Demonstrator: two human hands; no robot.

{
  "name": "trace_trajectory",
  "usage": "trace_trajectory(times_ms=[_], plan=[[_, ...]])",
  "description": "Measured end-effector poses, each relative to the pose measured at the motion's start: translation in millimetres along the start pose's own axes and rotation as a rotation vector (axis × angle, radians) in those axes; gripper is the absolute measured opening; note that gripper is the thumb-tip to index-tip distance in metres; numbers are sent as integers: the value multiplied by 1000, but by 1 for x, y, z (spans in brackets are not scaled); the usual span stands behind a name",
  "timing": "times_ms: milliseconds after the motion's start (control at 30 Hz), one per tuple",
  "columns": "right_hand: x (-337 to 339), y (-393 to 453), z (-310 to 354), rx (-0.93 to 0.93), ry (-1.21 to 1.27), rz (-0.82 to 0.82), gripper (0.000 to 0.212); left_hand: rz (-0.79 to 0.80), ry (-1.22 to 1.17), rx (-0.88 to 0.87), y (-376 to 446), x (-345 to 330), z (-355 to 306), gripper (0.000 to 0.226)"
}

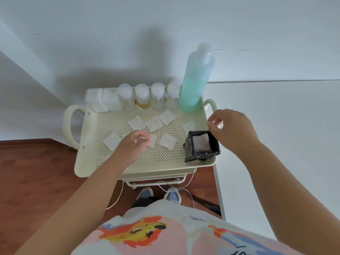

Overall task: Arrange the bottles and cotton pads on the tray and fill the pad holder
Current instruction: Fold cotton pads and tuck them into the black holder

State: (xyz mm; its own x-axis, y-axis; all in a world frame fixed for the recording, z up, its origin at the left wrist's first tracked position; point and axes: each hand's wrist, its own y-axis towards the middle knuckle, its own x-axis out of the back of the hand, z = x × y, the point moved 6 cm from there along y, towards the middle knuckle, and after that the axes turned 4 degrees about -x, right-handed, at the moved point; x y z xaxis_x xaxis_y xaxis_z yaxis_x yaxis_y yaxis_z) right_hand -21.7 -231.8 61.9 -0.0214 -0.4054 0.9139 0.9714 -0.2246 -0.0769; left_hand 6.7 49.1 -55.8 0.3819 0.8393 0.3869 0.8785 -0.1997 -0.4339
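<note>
A cream perforated tray [92,129] tops a small cart. Along its back edge stand several small clear bottles [141,97], one holding yellow liquid, and a tall green bottle [196,78] at the back right. A stack of cotton pads [103,99] sits in the back left corner. Several loose square pads [153,124] lie scattered on the tray floor. The black pad holder [202,153] stands at the front right with white pads inside. My left hand [131,146] pinches the edge of a loose pad [152,141] mid-tray. My right hand [232,128] hovers over the holder, fingers apart and empty.
A white table [276,144] adjoins the cart on the right, and a white wall rises behind it. The tray has looped handles [67,124] on both sides. A white cable [173,187] hangs below the cart near my feet, over wooden floor.
</note>
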Motion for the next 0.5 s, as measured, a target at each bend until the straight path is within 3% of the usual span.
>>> trace_trajectory(times_ms=[167, 367, 500], plan=[[-24, -6, 16, 100, -164, 464, 15, 64, 94, -84, 10, -16, -21, 17], [-49, -14, 13, 28, -397, 588, 37, 131, 56, -74, 14, -40, -26, 16], [-63, -11, 18, 96, -597, 649, 16, 156, 58, -62, 20, -47, -22, 13]])
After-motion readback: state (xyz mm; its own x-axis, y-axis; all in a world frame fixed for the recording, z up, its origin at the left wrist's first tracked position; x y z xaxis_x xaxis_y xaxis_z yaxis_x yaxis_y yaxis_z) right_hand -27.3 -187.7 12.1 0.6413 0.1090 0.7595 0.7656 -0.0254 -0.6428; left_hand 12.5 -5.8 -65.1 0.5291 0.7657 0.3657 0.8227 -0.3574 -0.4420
